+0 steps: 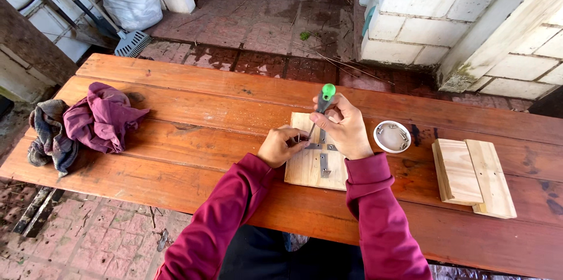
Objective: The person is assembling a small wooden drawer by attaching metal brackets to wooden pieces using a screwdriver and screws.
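Rags (88, 123) lie bunched well left of the wooden board (309, 168) on the table (176, 157). Left hand (281, 146) is curled at the board's left edge, pinching something small. Right hand (343, 127) grips the green-handled screwdriver (324, 101) upright over the metal bracket (323, 152) on the board. White dish (392, 136) sits just right, stacked wood blocks (472, 177) farther right.

Soft, even daylight falls over the wooden table (176, 98); shadows beneath the hands are faint. No glare. Walls beyond the table bend toward the corners, and everything stays reasonably sharp.
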